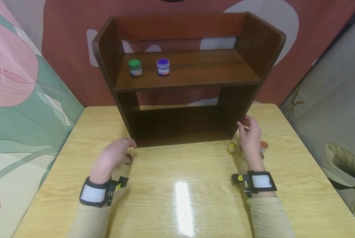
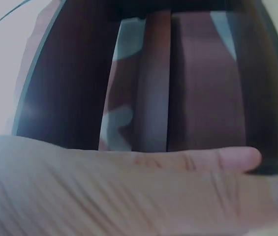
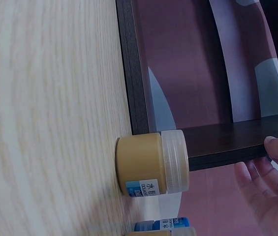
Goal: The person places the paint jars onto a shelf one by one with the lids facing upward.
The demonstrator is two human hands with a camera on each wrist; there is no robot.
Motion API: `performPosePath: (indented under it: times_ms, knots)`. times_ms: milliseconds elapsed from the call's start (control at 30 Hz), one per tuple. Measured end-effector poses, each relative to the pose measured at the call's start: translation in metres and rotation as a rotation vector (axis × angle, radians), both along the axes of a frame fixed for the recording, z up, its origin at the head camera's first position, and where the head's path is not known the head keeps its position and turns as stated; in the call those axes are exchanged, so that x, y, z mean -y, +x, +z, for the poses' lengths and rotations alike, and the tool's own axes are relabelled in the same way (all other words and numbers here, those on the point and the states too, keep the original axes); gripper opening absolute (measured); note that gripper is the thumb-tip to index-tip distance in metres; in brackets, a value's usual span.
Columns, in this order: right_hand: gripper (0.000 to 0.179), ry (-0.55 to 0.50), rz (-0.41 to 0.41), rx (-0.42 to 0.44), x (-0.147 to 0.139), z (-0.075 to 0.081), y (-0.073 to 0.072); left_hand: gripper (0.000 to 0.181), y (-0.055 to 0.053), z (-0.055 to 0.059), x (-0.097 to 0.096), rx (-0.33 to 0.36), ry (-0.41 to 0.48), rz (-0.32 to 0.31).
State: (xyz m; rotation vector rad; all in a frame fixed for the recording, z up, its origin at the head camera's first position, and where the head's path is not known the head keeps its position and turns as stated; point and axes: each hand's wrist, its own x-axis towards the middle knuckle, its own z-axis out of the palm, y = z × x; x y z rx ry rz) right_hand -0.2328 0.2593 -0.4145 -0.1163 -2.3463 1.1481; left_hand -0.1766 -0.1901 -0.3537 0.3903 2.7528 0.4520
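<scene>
A patterned wall covering (image 1: 67, 59) rises beyond both hands, and a pale wooden table (image 1: 153, 185) spreads beneath them. Between the hands and a little farther off stands the dark brown shelf unit (image 1: 204, 66), its upper level higher than either grip.

The right hand (image 1: 250, 135) has a narrow grip on the front edge of the unit's right side panel — thumb on the inner face, fingers on the outer. The left hand (image 1: 115, 157) reaches to the unit's lower left corner, fingers bent over; whether it grips the wood or only lies beside it, I cannot tell. Black wrist straps (image 1: 263, 181) sit just behind both hands.

On the upper level, nearer the left hand's side, stand a green-lidded jar (image 1: 135, 68) and, to its right, a purple jar (image 1: 163, 67). An ochre jar (image 3: 143, 162) with a clear lid stands on the table just left of the right hand, by the panel's foot. An orange-lidded jar (image 1: 263, 145) is close on that hand's other side. A blue jar (image 3: 173, 223) shows partly, past the ochre one. Smallest is a dark round object (image 1: 128, 159) beside the left hand — too blurred to name.
</scene>
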Motion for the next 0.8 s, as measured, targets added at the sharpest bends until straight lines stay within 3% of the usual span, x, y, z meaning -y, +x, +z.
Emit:
performPosePath:
  times_ms: [167,300,533,800]
  knots:
    - [0.028,-0.001,0.004,-0.008,-0.001,0.000,0.000,0.060,0.001,0.001,0.025,0.088,-0.071,0.113]
    - [0.027,0.004,0.003,-0.012,0.000,-0.001,-0.001,0.060,-0.001,-0.003,0.041,0.142,-0.072,0.139]
    - [0.027,0.002,-0.003,-0.020,-0.002,0.000,-0.002,0.051,-0.009,-0.017,0.042,0.233,-0.043,0.189]
    - [0.027,0.003,0.001,-0.016,-0.001,-0.001,-0.002,0.038,-0.009,-0.026,0.041,0.234,-0.052,0.240]
